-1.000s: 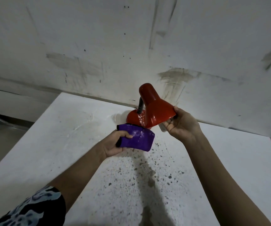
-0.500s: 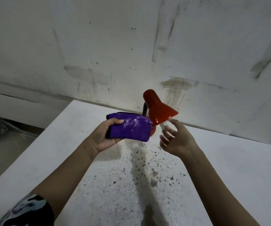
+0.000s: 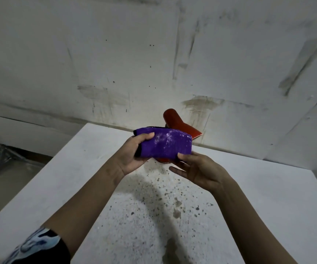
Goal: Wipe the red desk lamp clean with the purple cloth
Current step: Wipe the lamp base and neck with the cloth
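Showing: 1 moment of a lamp-wiping task, seen from the head view.
Left hand [image 3: 133, 155]: clamped on the left end of the purple cloth [image 3: 166, 144], thumb on top, fingers underneath.
Right hand [image 3: 197, 168]: open, palm up, fingertips touching the cloth's lower right corner; it grips nothing.
Cloth: folded into a thick pad and held in the air, apart from the lamp; its upper face carries pale, dusty smears.
Red desk lamp [image 3: 180, 125]: stands free on the white table [image 3: 268, 187] at the far edge, near the wall [image 3: 154, 54], directly behind the cloth. The shade slopes down to the right; the base is mostly hidden, with 1 red sliver visible below the cloth.
Table surface: dark specks lie scattered on the near side.
Step, as judged: turning or refolding the cloth for a clean face.
Risk 1: wiping with the soiled face would smear dust back onto the shade.
Risk 2: with neither hand steadying it, a push from the cloth could tip the lamp or slide it against the wall.
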